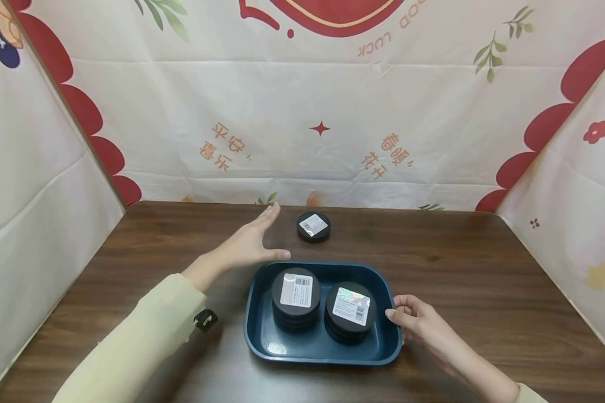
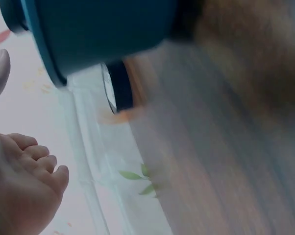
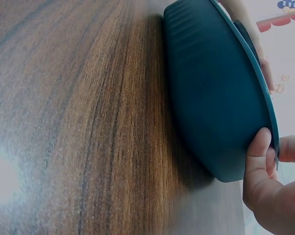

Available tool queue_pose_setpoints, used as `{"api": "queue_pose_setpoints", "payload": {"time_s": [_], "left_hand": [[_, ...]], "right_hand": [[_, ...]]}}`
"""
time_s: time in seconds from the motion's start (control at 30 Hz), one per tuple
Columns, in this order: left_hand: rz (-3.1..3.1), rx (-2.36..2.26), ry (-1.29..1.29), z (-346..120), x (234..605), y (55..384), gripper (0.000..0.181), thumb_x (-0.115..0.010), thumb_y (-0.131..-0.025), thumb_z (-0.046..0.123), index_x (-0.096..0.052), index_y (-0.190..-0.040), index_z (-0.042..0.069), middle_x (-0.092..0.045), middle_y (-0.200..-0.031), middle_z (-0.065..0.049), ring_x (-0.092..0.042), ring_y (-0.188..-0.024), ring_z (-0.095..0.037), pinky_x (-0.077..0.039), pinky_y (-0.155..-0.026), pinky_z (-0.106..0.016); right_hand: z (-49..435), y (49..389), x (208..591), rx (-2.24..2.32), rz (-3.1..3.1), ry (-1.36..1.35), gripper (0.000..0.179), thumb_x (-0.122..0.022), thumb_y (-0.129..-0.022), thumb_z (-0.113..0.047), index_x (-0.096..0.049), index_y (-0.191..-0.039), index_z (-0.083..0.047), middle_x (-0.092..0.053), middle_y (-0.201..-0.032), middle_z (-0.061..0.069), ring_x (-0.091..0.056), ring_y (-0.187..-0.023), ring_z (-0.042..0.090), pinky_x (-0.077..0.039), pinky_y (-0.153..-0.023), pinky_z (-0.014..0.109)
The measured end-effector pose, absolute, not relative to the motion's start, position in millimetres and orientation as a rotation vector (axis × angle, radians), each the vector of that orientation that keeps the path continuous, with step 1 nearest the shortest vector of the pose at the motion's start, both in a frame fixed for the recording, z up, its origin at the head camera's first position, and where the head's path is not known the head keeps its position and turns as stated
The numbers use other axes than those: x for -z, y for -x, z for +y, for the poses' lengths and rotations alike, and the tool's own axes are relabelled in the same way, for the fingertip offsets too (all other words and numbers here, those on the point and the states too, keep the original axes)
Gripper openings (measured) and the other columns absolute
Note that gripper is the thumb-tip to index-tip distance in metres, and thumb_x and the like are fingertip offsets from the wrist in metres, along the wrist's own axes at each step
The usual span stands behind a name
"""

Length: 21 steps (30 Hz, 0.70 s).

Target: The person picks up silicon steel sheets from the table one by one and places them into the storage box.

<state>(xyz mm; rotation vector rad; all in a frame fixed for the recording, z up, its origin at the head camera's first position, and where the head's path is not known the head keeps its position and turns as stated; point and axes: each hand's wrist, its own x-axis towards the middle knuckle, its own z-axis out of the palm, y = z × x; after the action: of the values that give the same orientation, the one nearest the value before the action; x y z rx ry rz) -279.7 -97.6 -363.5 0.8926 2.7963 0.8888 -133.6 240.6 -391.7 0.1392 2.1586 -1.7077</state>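
A blue tray [image 1: 302, 359] stands on the table with two stacks of round black discs in it, a left stack [image 1: 287, 319] and a right stack [image 1: 340, 330], each topped by a white label. My right hand [image 1: 423, 324] pinches the tray's right rim between thumb and fingers; the right wrist view shows that grip [image 3: 272, 196] too. Behind the tray lies another labelled black disc [image 1: 313, 226], apart from both hands. My left hand [image 1: 249, 240] hovers past the tray's far left corner, thumb spread from straight fingers, holding nothing.
The brown wooden table [image 1: 484, 291] reaches back to a white printed cloth [image 1: 302, 95] hanging along its far edge. More cloth hangs at the left and right sides. A small dark clip-like piece [image 1: 205, 319] sits at the left sleeve.
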Motion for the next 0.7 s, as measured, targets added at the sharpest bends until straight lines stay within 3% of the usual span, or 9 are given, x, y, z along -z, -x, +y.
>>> {"api": "queue_pose_setpoints", "payload": {"time_s": [0.37, 0.7], "left_hand": [[2.819, -0.851, -0.868, -91.4, 372.6, 305.9, 0.106, -0.07, -0.077, 0.05, -0.006, -0.149, 0.006, -0.003, -0.156, -0.011, -0.003, -0.142, -0.025, -0.012, -0.114, -0.043], [2.906, -0.529, -0.83, -86.4, 384.1, 320.2, 0.111, -0.062, -0.076, 0.064, -0.003, -0.149, 0.005, 0.003, -0.156, -0.011, 0.002, -0.142, -0.024, -0.001, -0.113, -0.047]], "right_hand": [[240.9, 133.3, 391.1, 1.714, 2.149, -0.149, 0.048, -0.055, -0.093, -0.021, -0.032, -0.122, 0.01, -0.054, -0.087, 0.009, -0.054, -0.074, 0.018, -0.05, -0.065, 0.029], [239.8, 134.3, 392.0, 1.726, 2.148, -0.129, 0.049, -0.055, -0.093, -0.02, -0.032, -0.122, 0.011, -0.053, -0.086, 0.008, -0.054, -0.073, 0.017, -0.05, -0.065, 0.029]]}}
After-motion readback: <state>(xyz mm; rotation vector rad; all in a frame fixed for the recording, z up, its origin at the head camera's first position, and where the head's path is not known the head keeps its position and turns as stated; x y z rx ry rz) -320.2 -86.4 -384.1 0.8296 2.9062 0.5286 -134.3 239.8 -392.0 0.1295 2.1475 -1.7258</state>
